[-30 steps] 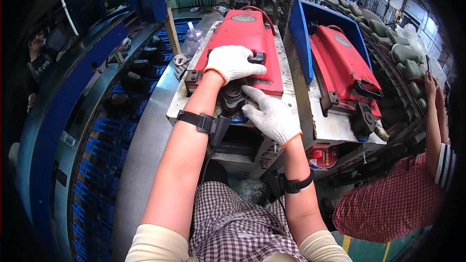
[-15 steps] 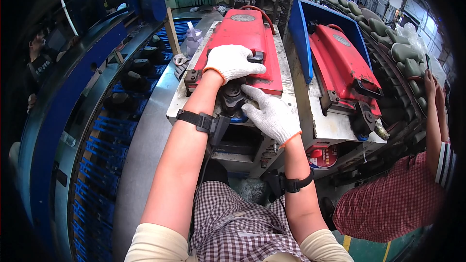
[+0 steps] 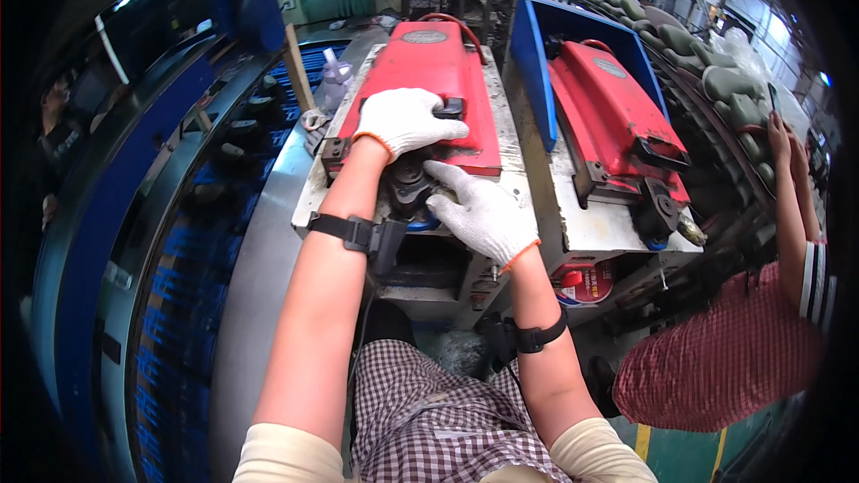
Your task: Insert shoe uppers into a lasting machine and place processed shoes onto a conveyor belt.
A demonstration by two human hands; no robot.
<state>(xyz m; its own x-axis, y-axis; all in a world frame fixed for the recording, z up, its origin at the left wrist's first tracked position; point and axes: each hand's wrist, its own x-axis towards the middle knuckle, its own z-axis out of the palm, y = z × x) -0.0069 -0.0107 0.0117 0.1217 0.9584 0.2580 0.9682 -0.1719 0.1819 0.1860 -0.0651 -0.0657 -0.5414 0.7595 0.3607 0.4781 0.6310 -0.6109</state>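
ideally, the left hand [image 3: 404, 120], its grip hidden, would press evenly by the black handle [image 3: 453, 107] on the red cover [image 3: 413, 67], upper centre; the right hand [image 3: 488, 216], finger and thumb spread by the dark fitting [image 3: 409, 175], should avoid pinch gaps.

Labels here, but good luck reading them

So the left red cover [image 3: 409, 68] has an oval grey plate [image 3: 424, 37] near its far end, and the right red cover [image 3: 598, 105] wears a similar oval plate [image 3: 609, 67]. Below that one there's a round red label [image 3: 594, 281] with pale print. All too small or blurry, tbh.
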